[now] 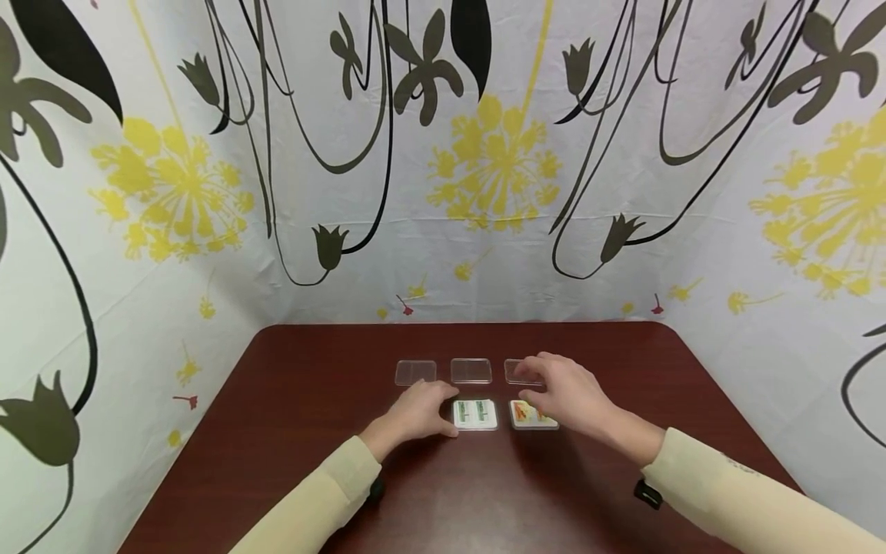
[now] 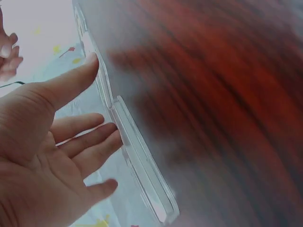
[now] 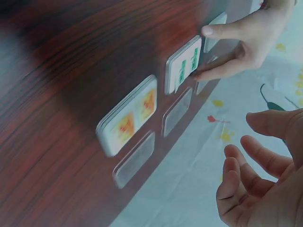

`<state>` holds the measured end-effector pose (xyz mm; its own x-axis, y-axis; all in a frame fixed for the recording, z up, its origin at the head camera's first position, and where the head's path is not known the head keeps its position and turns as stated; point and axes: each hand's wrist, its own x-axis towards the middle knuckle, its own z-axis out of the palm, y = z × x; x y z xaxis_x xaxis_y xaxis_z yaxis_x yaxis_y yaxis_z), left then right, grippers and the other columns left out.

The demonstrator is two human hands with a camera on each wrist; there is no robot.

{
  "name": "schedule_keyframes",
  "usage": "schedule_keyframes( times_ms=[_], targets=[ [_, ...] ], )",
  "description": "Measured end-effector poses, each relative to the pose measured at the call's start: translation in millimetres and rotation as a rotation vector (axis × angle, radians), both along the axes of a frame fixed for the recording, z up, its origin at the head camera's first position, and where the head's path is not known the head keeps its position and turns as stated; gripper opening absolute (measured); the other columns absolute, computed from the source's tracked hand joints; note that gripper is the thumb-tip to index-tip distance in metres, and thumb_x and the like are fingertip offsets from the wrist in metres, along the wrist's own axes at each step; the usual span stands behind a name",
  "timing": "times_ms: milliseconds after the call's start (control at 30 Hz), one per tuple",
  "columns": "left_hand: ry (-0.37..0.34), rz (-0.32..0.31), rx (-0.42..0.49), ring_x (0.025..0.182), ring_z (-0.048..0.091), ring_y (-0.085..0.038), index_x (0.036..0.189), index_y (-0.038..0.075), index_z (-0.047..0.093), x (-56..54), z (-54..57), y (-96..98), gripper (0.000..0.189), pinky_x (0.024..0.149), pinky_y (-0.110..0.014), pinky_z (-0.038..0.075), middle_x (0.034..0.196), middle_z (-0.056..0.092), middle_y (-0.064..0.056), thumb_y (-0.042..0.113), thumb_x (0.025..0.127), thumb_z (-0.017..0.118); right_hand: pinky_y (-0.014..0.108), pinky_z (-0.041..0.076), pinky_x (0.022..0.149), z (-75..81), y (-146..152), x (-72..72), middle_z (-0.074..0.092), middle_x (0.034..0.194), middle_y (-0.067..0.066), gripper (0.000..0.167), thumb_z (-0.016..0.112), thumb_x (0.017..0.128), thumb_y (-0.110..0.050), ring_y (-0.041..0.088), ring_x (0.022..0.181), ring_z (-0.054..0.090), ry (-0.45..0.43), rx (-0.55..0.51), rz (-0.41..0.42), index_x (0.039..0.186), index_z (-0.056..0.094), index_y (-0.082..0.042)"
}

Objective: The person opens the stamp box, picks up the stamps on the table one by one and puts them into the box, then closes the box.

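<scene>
Head view shows the dark red desk (image 1: 291, 431) spread before me, walled on three sides by a white cloth (image 1: 484, 154) printed with yellow flowers and black stems. My two cream sleeves (image 1: 727, 492) come in from the near edge.

My left hand (image 1: 418, 412) rests near the middle of the desk, fingers fairly straight and loosely spread, its fingertips touching the left side of the green card stack (image 1: 475, 414). In the right wrist view its thumb and a finger sit at two sides of that stack; I cannot tell whether they grip it or only touch it.

My right hand (image 1: 564, 392) hovers, relaxed and holding nothing, above the orange card stack (image 1: 529, 416), which lies just right of the green one. Its fingers reach toward the far edge, over the right clear case (image 1: 517, 372).

Beyond the stacks, toward the far edge, three clear cases lie flat in a row: the left clear case (image 1: 415, 372), the middle clear case (image 1: 471, 371) and the right one, partly hidden by my fingers.
</scene>
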<state>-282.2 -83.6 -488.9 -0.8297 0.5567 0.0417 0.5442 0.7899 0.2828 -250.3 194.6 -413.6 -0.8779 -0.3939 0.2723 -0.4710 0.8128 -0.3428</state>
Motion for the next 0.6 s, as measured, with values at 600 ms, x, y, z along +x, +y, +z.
schedule_keyframes(
  times_ms=[600],
  targets=[
    [-0.037, 0.041, -0.001, 0.129, 0.054, -0.026, 0.14, 0.014, 0.061, 10.3, 7.2, -43.3, 0.071, 0.102, -0.046, 0.046, 0.139, 0.059, -0.006, 0.045, 0.08, 0.083, 0.031, 0.048, 0.064, -17.1, 115.3, 36.8, 0.063, 0.083, -0.016, 0.021, 0.08, 0.085, -0.023, 0.002, 0.075, 0.059, -0.184, 0.054, -0.1, 0.104, 0.071, -0.025]
  ],
)
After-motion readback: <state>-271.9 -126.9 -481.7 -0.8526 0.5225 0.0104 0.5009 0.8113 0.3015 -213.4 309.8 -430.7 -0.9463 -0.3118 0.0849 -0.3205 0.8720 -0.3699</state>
